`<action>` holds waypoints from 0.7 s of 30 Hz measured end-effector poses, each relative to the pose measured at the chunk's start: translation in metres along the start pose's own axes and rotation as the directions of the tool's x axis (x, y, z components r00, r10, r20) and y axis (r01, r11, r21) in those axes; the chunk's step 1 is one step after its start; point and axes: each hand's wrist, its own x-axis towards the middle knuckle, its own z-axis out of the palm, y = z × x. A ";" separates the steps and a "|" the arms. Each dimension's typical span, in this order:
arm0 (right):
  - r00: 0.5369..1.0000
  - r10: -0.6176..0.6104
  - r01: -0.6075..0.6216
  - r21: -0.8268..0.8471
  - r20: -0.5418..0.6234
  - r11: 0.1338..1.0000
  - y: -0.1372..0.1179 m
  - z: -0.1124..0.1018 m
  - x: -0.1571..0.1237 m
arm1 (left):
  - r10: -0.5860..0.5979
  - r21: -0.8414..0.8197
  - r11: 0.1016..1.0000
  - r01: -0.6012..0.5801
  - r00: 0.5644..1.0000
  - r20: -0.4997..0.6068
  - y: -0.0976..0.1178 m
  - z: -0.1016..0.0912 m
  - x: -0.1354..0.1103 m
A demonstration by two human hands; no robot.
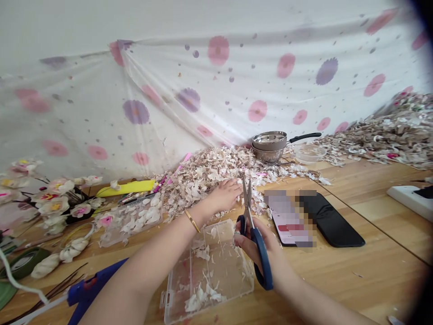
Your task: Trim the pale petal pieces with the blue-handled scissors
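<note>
Left hand [226,194] out over the heap of pale petals [199,178], palm down, fingers reaching forward and only loosely bent! Has it got hold of one? I can't tell; the undersides of the fingers are hidden. Over on the right, no doubt at all: the right hand [265,250] has its fingers wrapped around the dark blue handles of the scissors [248,210], blades just slightly parted, tips pointing away from the person and up past the left fingertips.

This looks to me like the picking step, a petal being chosen while the scissors stand ready. The next move, I'd judge, calls for a light pinch on a single petal and a lift clear of the others, with those fingertips well away from the blades, since they are near one another here.

And where does everything lie? The petals spread under and beyond the left hand, on to both sides of it. The scissors are just to its right. Nearer the person, between the two forearms, sits the clear divided box [237,266], a few loose petals inside, the left forearm crossing over one edge. Right of the scissors, a lit phone [287,225] lies on the table [341,284].
</note>
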 end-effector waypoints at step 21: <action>1.000 -0.004 0.004 0.019 -0.020 1.000 -0.005 0.001 -0.001 | -0.239 -0.444 0.869 0.217 0.971 0.008 0.041 0.001 0.033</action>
